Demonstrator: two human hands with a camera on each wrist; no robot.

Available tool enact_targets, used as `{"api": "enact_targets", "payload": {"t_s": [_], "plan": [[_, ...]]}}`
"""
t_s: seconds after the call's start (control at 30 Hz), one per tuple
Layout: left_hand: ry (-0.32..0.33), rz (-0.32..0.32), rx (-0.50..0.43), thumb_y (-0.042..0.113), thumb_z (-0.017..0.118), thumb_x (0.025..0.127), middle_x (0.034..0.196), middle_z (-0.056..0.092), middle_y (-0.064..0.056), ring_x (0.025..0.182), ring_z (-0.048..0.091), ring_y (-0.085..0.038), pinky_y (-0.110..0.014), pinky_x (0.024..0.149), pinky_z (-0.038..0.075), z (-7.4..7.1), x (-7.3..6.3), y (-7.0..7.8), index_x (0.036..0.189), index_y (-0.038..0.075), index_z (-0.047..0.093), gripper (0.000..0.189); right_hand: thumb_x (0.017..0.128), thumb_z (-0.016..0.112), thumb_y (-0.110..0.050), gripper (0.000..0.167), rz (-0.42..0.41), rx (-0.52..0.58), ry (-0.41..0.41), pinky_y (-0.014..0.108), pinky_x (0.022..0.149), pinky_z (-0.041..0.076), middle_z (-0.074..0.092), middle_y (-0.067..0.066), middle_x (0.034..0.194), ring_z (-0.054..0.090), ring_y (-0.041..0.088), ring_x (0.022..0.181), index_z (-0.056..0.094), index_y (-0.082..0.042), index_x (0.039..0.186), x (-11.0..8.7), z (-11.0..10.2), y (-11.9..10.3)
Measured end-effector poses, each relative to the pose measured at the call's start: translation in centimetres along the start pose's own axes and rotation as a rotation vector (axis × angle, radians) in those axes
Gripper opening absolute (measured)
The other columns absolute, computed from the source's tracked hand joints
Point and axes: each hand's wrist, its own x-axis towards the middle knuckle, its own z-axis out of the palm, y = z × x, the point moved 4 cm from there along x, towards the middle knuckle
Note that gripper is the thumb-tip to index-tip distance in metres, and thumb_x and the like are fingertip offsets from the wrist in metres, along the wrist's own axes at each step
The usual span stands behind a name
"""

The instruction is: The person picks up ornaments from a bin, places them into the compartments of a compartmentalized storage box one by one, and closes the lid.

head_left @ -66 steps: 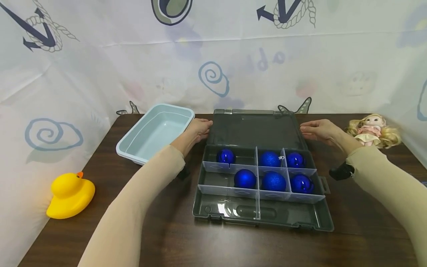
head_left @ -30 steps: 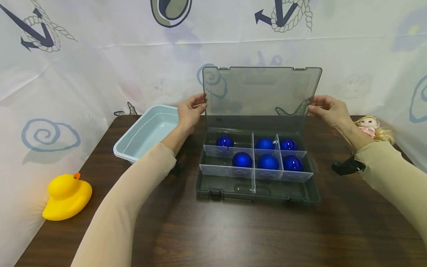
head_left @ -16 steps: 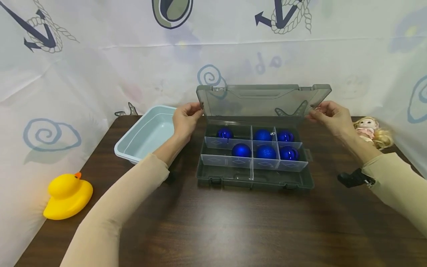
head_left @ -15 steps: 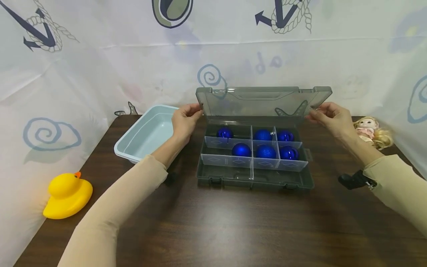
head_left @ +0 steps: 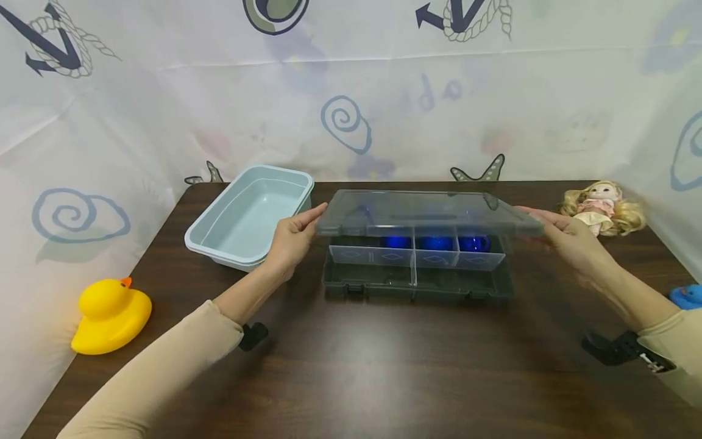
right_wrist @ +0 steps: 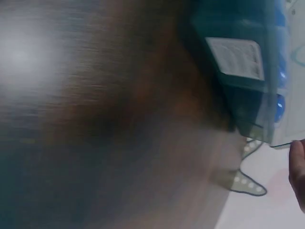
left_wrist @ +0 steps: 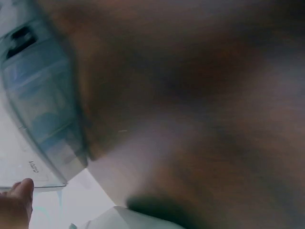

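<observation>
A grey see-through divided case (head_left: 373,277) lies on the table with its lid (head_left: 428,213) tilted low over it, the front edge apart from the base. My left hand (head_left: 290,244) pinches the lid's left edge. At the right edge, my right hand (head_left: 576,241) grips the lid between thumb and fingers. Several blue balls (head_left: 474,244) sit in the compartments, partly covered by the tinted lid. The front row of the case holds no balls. In the left wrist view, part of my left hand (left_wrist: 19,200) meets the lid; in the right wrist view, my right hand (right_wrist: 298,171) touches its edge.
A pale blue basin (head_left: 247,213) stands left of the case. A yellow rubber duck (head_left: 112,317) is at the table's left edge. A blond doll (head_left: 600,207) lies at the back right, and a blue object (head_left: 685,297) shows at the far right. Printed cloth hangs behind.
The lid has swung from lying back, up past upright, then forward and down over the compartments, both hands moving with it. The balls stay in their compartments.
</observation>
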Motion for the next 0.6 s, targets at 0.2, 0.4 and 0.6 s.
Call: {"api": "enact_targets", "payload": {"t_s": [0.2, 0.4, 0.6], "plan": [[-0.167, -0.008, 0.064, 0.032, 0.038, 0.103, 0.153, 0.028, -0.002, 0.142, 0.024, -0.02, -0.043, 0.114, 0.023, 0.5, -1.8, -1.2, 0.147, 0.009, 0.031, 0.051, 0.103, 0.032, -0.039, 0.055, 0.061, -0.169, -0.103, 0.063, 0.105, 0.023, 0.014, 0.016, 0.156, 0.014, 0.039, 0.141, 0.02, -0.014, 0.151, -1.0, 0.9, 0.9], [-0.213, 0.008, 0.179, 0.045, 0.049, 0.096, 0.156, 0.02, 0.0, 0.14, 0.027, -0.023, -0.044, 0.111, 0.029, 1.4, -2.4, -1.8, 0.15, 0.011, 0.02, 0.07, 0.102, 0.039, -0.036, 0.061, 0.088, -0.159, -0.139, 0.069, 0.103, 0.013, 0.005, 0.02, 0.156, 0.004, 0.044, 0.14, 0.014, -0.011, 0.151, -0.6, 1.5, 1.6], [-0.214, 0.003, 0.215, 0.038, 0.058, 0.093, 0.156, 0.018, -0.004, 0.14, 0.026, -0.023, -0.041, 0.108, 0.033, 2.3, -2.5, -2.8, 0.15, 0.009, 0.017, 0.076, 0.1, 0.044, -0.034, 0.064, 0.089, -0.173, -0.14, 0.067, 0.104, 0.013, 0.007, 0.02, 0.156, 0.006, 0.044, 0.14, 0.014, -0.01, 0.151, -0.6, 1.9, 2.7]]}}
